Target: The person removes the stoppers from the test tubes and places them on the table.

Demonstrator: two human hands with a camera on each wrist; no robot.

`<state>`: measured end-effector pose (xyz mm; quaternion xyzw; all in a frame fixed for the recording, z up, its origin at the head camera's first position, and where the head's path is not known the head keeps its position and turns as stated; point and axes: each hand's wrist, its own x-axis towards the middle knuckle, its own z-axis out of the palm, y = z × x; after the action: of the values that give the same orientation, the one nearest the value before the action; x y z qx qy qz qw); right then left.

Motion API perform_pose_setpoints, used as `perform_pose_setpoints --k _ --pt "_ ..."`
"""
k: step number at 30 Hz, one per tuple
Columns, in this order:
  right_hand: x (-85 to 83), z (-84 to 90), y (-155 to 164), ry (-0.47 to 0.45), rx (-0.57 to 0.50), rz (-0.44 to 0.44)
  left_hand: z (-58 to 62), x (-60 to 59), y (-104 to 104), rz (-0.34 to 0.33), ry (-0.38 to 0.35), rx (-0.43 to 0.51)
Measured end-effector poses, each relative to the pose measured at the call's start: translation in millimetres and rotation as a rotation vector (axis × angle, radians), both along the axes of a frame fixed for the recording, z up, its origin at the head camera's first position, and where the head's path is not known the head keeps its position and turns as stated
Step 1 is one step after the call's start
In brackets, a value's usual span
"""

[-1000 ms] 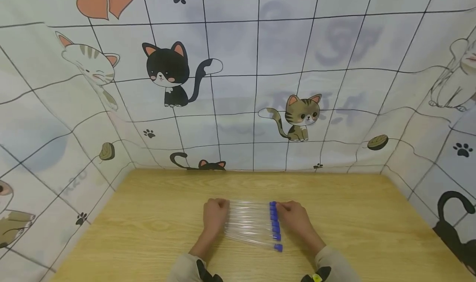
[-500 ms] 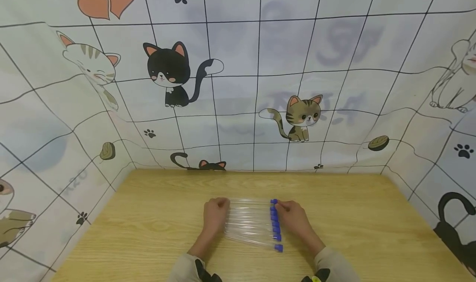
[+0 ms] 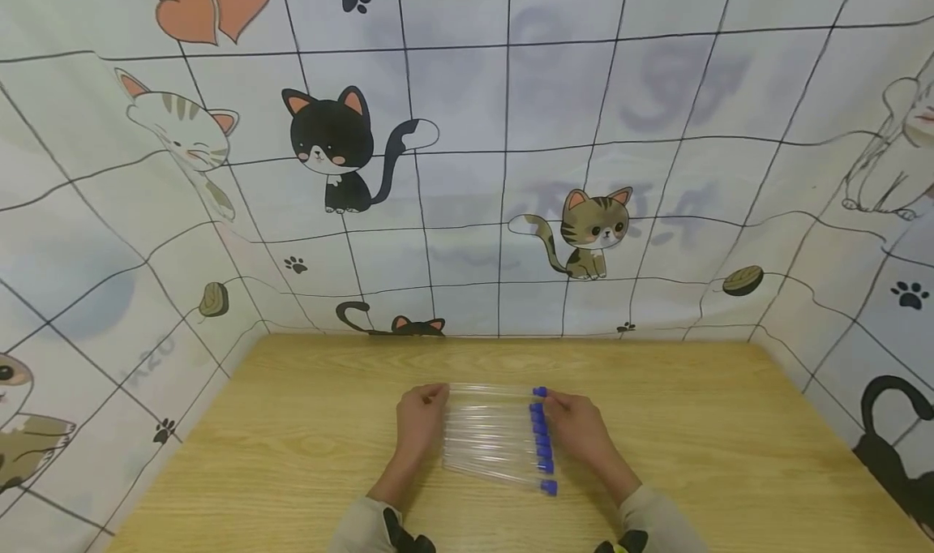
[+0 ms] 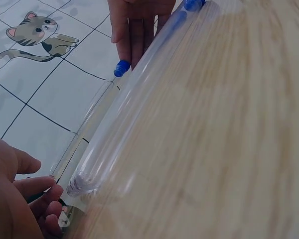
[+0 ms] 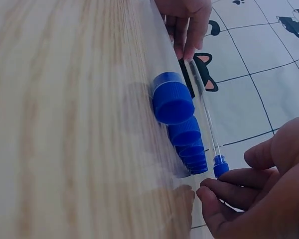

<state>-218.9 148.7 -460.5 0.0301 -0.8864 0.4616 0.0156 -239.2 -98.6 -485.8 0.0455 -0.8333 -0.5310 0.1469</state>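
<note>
On the wooden table [image 3: 292, 456], our left hand [image 3: 419, 423] and right hand [image 3: 576, 427] pinch 1 blue-capped test tube [image 3: 492, 390] by its ends, lifted; uneven grip risks dropping it onto the row [image 3: 496, 447].

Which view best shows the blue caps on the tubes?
The right wrist view: the blue caps fill the frame in a close row. The head view shows them all as small dots beside the right hand. The left wrist view catches only two.
</note>
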Motion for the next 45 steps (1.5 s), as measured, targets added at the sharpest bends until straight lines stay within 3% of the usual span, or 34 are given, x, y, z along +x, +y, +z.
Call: perform_pose_setpoints --k 5,11,16,23,27,31,39,45 --pt "-1.3 3.6 -1 -0.006 -0.008 -0.003 0.3 -0.4 0 -0.006 -0.008 0.032" --pt "-2.7 5.7 2 0.063 0.004 -0.065 4.4 -2.2 2 -0.039 0.023 0.110" --pt "-3.1 6.3 4 0.085 -0.088 -0.126 7.5 -5.7 4 -0.073 0.047 0.174" --pt "-5.7 2.3 5 0.114 -0.208 -0.168 11.0 -6.5 2 -0.069 0.042 0.216" --pt "-9.5 2.2 6 0.130 -0.232 -0.180 13.0 -9.1 1 -0.084 0.052 0.268" --pt "-15.7 2.5 7 0.136 -0.262 -0.176 15.9 -14.8 -1 -0.097 0.029 0.325" --pt "-25.0 -3.0 14 0.090 -0.486 -0.103 17.3 -23.8 -5 -0.173 -0.038 0.403" --pt "-24.7 -8.4 14 0.039 -0.399 -0.068 27.6 -13.4 -4 -0.208 -0.034 0.369"
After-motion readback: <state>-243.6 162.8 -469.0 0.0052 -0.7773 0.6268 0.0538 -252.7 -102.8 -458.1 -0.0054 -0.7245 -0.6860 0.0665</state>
